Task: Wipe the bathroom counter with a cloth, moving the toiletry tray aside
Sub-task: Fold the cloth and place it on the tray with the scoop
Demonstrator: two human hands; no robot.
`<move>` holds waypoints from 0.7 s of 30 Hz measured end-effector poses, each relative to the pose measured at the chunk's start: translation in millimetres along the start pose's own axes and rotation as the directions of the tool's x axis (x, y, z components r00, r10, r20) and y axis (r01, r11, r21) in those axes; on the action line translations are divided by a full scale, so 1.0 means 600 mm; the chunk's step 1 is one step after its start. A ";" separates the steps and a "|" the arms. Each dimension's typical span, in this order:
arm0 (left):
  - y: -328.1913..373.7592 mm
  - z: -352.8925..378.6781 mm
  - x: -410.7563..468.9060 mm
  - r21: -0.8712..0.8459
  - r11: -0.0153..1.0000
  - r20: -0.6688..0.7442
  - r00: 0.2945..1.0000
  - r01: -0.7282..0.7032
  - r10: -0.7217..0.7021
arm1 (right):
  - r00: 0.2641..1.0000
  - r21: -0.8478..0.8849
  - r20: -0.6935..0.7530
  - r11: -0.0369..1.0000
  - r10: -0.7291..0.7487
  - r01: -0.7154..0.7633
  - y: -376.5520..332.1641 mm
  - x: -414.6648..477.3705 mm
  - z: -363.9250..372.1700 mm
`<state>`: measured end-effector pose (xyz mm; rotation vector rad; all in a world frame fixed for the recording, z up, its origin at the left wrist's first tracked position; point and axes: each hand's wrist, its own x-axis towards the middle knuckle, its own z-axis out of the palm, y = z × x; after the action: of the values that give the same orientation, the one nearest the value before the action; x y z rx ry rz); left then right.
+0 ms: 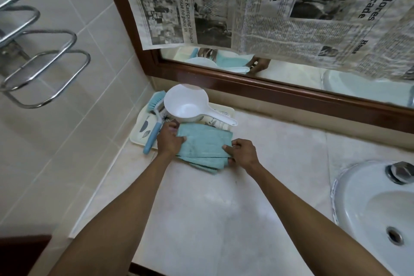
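You face pale wall tiles (pixel 67 119) with a chrome towel rack (pixel 44 69) left, a newspaper-covered mirror (pixel 268 13) far, and a white sink (pixel 376 219) right.

Bare counter (pixel 224 208) between tray (pixel 139 132) and sink (pixel 358 208)

The cloth (pixel 204 146) is hiding most of the tray (pixel 143 123) at eleven o'clock. The frame edge is cutting off the sink (pixel 367 208) at four o'clock, and the newspaper (pixel 268 6) is covering most of the mirror (pixel 298 74).

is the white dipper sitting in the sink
No, the white dipper rests on the tray in the counter's far left corner, well apart from the sink at the right.
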<state>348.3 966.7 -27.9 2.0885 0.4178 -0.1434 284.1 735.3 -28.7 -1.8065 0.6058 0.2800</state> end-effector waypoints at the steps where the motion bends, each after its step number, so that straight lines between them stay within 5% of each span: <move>1: -0.001 0.000 -0.003 0.062 0.998 0.005 1.000 -0.001 0.000 | 1.000 -0.015 -0.012 1.000 0.000 -0.001 -0.001 -0.002 0.004; 6: -0.015 -0.005 -0.012 0.164 0.982 0.034 0.996 -0.091 0.087 | 0.998 -0.153 -0.056 0.988 0.000 -0.008 0.008 -0.005 0.017; 13: -0.021 -0.011 -0.001 0.139 0.973 0.012 0.983 -0.183 0.183 | 0.993 -0.116 -0.095 0.992 -0.064 0.053 0.004 0.000 0.020; 21: -0.021 -0.001 -0.039 0.410 0.862 0.038 0.950 -0.298 0.311 | 0.994 -0.188 -0.101 0.982 -0.033 0.014 0.021 -0.021 0.012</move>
<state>322.2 967.6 -31.3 2.5479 0.0663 -0.0105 267.7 742.8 -35.4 -2.0183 0.6481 0.2349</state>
